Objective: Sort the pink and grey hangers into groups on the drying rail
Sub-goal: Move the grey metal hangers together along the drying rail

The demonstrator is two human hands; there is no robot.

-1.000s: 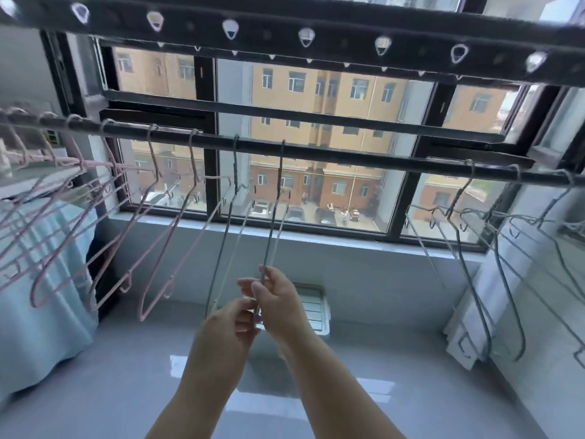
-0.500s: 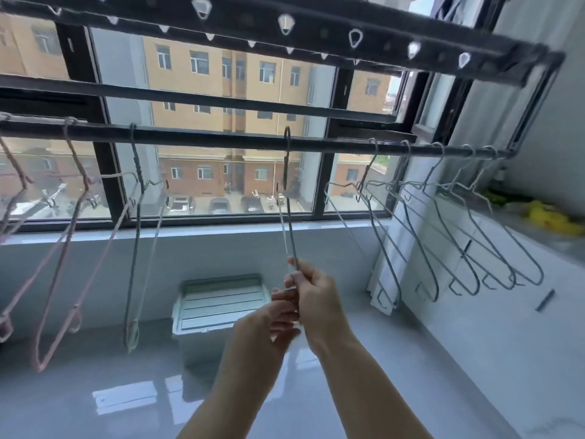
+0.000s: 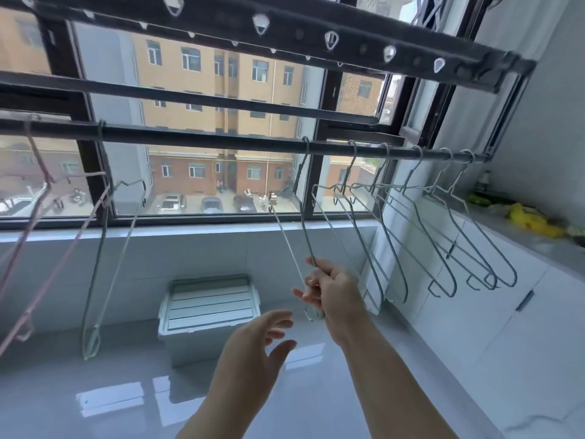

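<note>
the drying rail [image 3: 202, 139] was dark, nearly black. the hanger [image 3: 304, 217] in the right hand [image 3: 335, 291] was grey, like the grey hangers [image 3: 443, 229] bunched to its right. another grey hanger [image 3: 104, 248] hung further left, beside pink hangers [image 3: 34, 236]. a pale green ribbed-lid storage box [image 3: 209, 308] sat on glossy grey floor tiles [image 3: 95, 391].

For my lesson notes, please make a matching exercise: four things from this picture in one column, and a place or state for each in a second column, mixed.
Things
1. right hand
2. left hand
3. pink hangers
4. box

States
A. on the floor under the window
B. open, holding nothing
C. at the rail's left end
D. closed on a grey hanger

Pairs: 1-D, 2-B, 3-C, 4-A
</note>
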